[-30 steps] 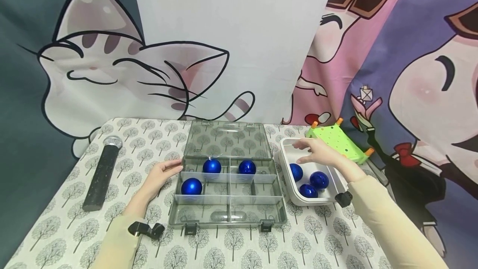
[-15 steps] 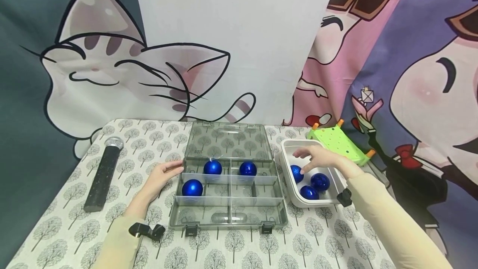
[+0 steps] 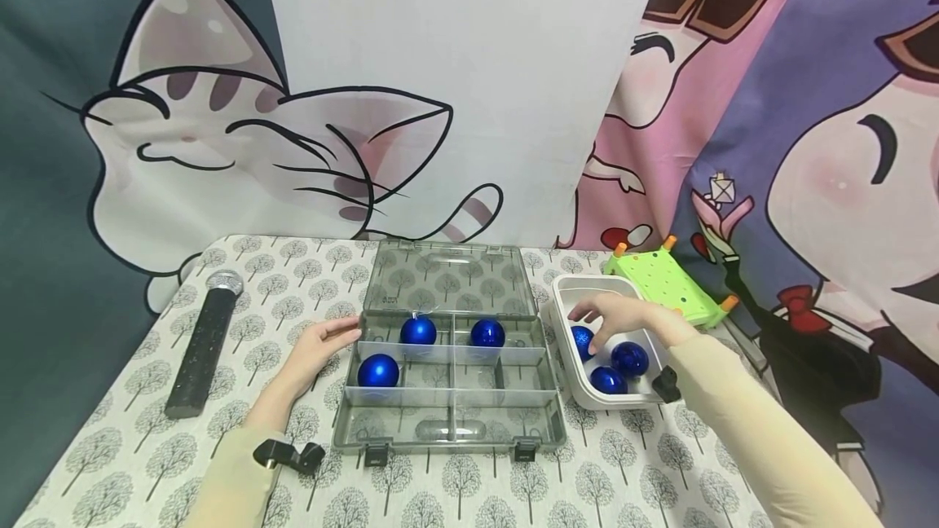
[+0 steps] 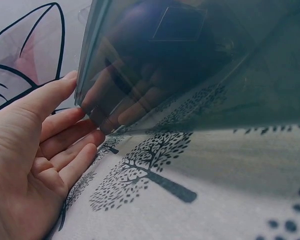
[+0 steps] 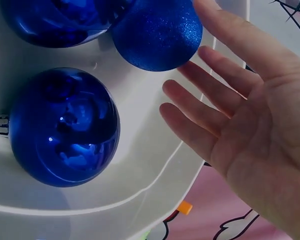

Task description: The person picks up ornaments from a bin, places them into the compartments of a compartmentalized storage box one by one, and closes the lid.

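Note:
A glittery blue Christmas ball (image 5: 157, 35) sits in a white bin (image 3: 568, 381), with two shiny blue balls (image 3: 629, 359) beside it. My right hand (image 3: 619, 316) reaches into the bin, its thumb and fingers spread around the glittery ball; in the right wrist view the thumb tip is at the ball's edge and the fingers are loosely extended. My left hand (image 3: 319, 349) rests its fingertips against the left side of a grey transparent compartment box (image 3: 506, 414). The box lies with its lid (image 3: 447, 279) laid back. Blue balls (image 3: 418, 331) occupy three of its compartments.
A black microphone (image 3: 201, 349) lies at the left of the tree-patterned tablecloth (image 3: 462, 483). Behind the bin on the right, a green pegged toy (image 3: 663, 283) with orange legs stands close to its rim. A printed cartoon curtain (image 3: 469, 88) hangs behind the table.
My right hand has lowered into the bin and moved slightly left, its thumb now at the glittery ball. My left hand stays at the box's side.

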Demonstrator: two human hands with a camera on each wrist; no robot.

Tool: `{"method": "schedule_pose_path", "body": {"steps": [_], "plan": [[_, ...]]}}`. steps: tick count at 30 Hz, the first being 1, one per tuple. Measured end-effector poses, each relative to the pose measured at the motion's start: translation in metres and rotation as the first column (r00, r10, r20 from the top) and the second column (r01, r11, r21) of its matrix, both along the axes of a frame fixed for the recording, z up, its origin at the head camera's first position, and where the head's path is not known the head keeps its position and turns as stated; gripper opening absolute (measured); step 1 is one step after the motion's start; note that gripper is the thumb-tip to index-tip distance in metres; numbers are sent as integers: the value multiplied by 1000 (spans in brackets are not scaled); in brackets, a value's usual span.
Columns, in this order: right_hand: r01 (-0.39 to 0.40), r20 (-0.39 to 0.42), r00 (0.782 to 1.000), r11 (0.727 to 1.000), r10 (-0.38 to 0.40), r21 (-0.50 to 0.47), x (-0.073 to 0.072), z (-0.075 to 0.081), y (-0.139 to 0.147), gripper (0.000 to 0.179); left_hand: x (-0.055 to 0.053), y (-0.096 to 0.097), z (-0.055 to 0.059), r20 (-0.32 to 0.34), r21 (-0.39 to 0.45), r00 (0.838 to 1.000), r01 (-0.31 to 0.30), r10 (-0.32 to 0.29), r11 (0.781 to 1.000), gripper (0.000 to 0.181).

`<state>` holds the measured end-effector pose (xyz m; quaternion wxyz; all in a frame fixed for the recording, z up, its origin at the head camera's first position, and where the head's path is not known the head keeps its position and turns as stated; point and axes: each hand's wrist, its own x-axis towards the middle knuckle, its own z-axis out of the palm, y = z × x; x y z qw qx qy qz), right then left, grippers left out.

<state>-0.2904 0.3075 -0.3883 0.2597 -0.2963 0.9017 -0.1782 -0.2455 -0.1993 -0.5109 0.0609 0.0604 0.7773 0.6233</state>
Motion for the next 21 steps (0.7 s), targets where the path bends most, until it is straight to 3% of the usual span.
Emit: {"method": "schedule_pose_path", "body": {"steps": [9,21], "plan": [[-16,64,998,998,13,57,-1,-1,-7,62,0,0,0,-2,-3,1000,3,-3,1000,53],[-25,40,999,995,21,99,-3,-4,-9,54,1,1,2,3,-10,1000,-9,9,1000,53]]}}
